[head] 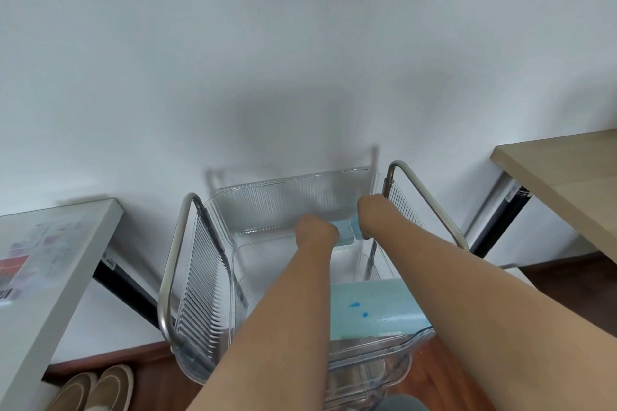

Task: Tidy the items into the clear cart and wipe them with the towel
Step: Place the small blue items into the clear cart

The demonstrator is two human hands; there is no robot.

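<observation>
At centre frame, against a white wall (300, 43), stood the clear cart (213, 280), ribbed plastic sides, metal tube handles at left and right. Both bare forearms reached from the lower edge into its top tray. Left hand (315, 230) was curled into a fist, knuckles up, pressed against the near end of a pale blue towel (347, 232); fingers were hidden, so whether it gripped the cloth could not be told. Right hand (370, 210) was also curled, sitting at the towel's far end beside the right handle post; fingers wrapped down over the blue fabric and appeared to clasp it. Towel was bunched between the two hands, low against the tray's back right corner. A light blue box (374, 310) with darker blue spots lay in the cart under the right forearm, lower right of centre. No other items could be made out through the plastic.

Left of frame: grey table (50, 277), papers on top, blurred. Upper right: wooden table (567, 170). Lower left corner: pair of tan shoes (90, 390) on dark wood floor (574, 277).
</observation>
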